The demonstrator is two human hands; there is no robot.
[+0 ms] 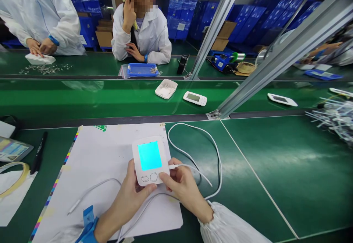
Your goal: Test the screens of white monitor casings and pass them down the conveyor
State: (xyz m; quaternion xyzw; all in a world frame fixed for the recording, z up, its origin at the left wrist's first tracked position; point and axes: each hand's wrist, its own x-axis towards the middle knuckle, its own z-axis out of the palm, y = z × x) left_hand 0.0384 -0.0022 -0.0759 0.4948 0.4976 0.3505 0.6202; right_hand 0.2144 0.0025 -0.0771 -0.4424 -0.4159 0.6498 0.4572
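Note:
A white square monitor (152, 178) with a lit cyan screen and several buttons along its lower front is held tilted above a white sheet (104, 154). My left hand (132, 195) grips its left side and lower edge, thumb along the bottom. My right hand (182, 184) is closed about the lower right corner, its thumb at the rightmost button; its curled fingers are partly hidden. A white cable plug (173, 166) sits at the monitor's right side, by my right index finger. That white cable (217, 151) loops over the table. Another thin white lead (82, 197) lies on the sheet at left.
A black pen (40, 152) and a tape roll (16, 186) lie at left. Beyond the ledge, a white tray-like shell (166, 89) and a white device (195, 98) rest on the green belt (82, 99). A metal post (234, 95) slants across the right. Two co-workers sit opposite.

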